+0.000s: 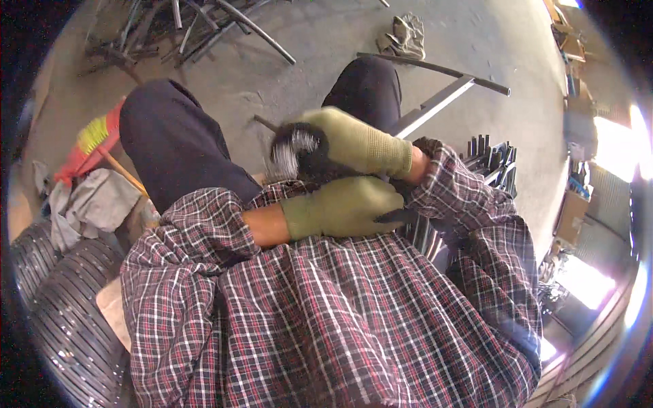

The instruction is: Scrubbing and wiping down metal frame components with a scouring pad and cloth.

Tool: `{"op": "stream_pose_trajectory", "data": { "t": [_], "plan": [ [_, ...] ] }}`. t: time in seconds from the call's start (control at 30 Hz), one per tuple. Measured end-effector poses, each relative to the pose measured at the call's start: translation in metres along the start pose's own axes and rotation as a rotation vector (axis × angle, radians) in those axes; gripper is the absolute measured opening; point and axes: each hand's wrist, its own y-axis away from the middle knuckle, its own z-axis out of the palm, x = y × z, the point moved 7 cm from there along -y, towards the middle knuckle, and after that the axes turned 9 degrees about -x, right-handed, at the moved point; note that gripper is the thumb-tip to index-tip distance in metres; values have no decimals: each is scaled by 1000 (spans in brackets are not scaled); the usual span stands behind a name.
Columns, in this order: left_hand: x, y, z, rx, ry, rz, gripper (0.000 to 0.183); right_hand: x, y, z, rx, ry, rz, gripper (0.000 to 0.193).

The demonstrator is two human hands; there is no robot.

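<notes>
My forearms cross in front of my lap, and both hands wear green knit gloves with dark palms. My right hand reaches over to the left, closed round a dark and silvery thing too smeared by motion to name. Below it, my left hand points right with its fingers curled under; what they hold is hidden. A metal frame piece, a flat bar joined to a dark crosswise tube, runs out from behind my right wrist past my right knee. A thin dark rod end shows left of my right hand.
Dark metal tubes lie heaped at the far left, and a bundle of tubes stands at my right. A glove lies on the floor ahead. At my left are a red-and-yellow broom, a grey cloth and dark stacked strips.
</notes>
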Motion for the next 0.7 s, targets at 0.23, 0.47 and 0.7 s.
{"op": "stream_pose_trajectory", "data": {
  "t": [0.23,0.47,0.7],
  "plan": [
    [5,-7,2,99,-128,19,27,76,80,-93,-82,631,431,45],
    [9,-3,-1,118,-145,-23,25,31,65,-48,-32,189,276,53],
    [14,-7,4,85,-207,41,24,179,167,-229,10,1172,870,33]
  ]
}}
